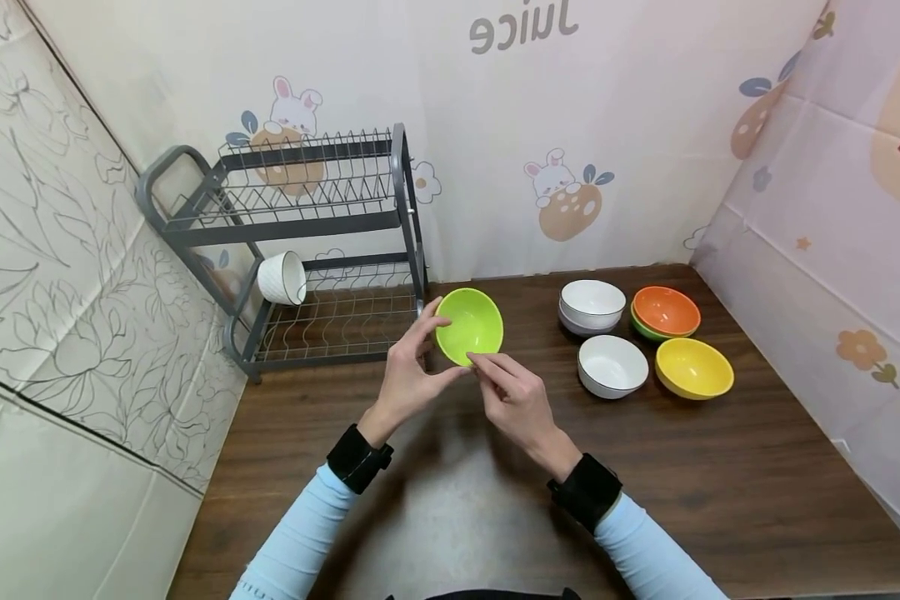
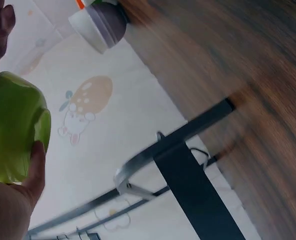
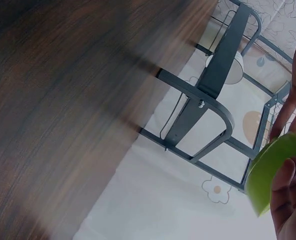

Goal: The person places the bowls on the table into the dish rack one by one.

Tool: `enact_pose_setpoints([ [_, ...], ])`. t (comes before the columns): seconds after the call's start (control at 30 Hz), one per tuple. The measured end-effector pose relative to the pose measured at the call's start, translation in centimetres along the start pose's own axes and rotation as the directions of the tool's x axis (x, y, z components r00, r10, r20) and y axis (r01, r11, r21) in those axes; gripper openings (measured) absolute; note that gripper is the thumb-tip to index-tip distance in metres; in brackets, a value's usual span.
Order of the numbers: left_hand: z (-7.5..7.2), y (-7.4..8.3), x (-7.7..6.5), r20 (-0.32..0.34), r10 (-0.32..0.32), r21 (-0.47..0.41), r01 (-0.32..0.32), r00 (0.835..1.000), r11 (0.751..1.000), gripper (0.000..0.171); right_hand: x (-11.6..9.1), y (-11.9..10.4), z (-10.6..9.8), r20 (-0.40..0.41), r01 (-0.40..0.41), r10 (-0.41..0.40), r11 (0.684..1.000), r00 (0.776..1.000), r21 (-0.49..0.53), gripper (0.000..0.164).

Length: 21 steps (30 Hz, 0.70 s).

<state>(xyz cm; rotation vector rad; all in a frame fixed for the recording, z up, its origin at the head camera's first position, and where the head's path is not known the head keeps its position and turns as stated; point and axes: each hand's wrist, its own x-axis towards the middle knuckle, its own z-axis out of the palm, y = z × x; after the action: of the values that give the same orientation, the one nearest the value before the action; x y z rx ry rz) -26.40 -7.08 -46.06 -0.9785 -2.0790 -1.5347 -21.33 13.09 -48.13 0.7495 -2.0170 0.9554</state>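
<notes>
A lime-green bowl [image 1: 471, 325] is held above the table, its inside facing the head camera. My left hand [image 1: 412, 371] grips it from the left, thumb below and fingers along the upper left side. At the lower rim, my right hand [image 1: 516, 398] pinches the edge between thumb and fingers. In the left wrist view the green bowl [image 2: 15, 127] is at the left edge, the left thumb pressed to its side. The right wrist view has the bowl [image 3: 273, 170] at its right edge, partly covered by fingers.
A grey two-tier dish rack [image 1: 285, 225] stands at the back left, a white cup [image 1: 282, 278] tilted on its lower tier. To the right are stacked white bowls [image 1: 592, 304], a single white bowl [image 1: 612, 367], an orange bowl [image 1: 666, 311] nested in a green one, and a yellow bowl [image 1: 693, 368].
</notes>
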Motion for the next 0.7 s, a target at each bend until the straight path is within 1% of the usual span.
enact_pose_setpoints([
  [0.07,-0.8,0.1,-0.2,-0.027,0.005,0.066,-0.003,1.000,0.998,0.071,0.0,0.1,-0.1,0.001,-0.008,0.008,1.000,1.000,-0.004,0.033],
  [0.17,-2.6,-0.1,-0.7,-0.067,0.014,0.164,-0.002,0.998,0.986,0.070,-0.1,0.3,-0.2,-0.015,-0.016,0.016,1.000,1.000,-0.012,0.036],
  [0.3,-5.4,-0.6,-1.2,-0.132,0.024,0.266,0.012,0.991,0.964,0.071,-0.6,0.6,-0.2,-0.036,-0.019,0.019,1.000,0.999,-0.009,0.037],
  [0.4,-7.5,-1.1,-1.2,-0.186,0.030,0.335,0.034,0.982,0.942,0.072,-0.7,0.9,-0.1,-0.050,-0.009,0.009,1.000,0.999,-0.002,0.037],
  [0.47,-8.9,-1.4,-1.0,-0.214,0.038,0.382,0.048,0.976,0.923,0.072,-0.8,1.0,-0.1,-0.058,-0.005,0.004,1.000,0.998,-0.008,0.036],
  [0.57,-10.7,-2.1,-0.5,-0.232,0.037,0.460,0.076,0.972,0.885,0.070,-0.8,1.2,-0.2,-0.057,-0.008,0.007,1.000,0.998,-0.021,0.035],
  [0.63,-11.8,-2.8,-0.1,-0.232,0.017,0.510,0.106,0.973,0.854,0.068,-0.9,1.2,-0.3,-0.052,-0.018,0.017,1.000,0.999,-0.025,0.035],
  [0.7,-12.8,-3.6,0.4,-0.224,-0.015,0.554,0.140,0.974,0.821,0.067,-1.0,1.2,-0.4,-0.044,-0.034,0.033,0.999,0.998,-0.025,0.035],
])
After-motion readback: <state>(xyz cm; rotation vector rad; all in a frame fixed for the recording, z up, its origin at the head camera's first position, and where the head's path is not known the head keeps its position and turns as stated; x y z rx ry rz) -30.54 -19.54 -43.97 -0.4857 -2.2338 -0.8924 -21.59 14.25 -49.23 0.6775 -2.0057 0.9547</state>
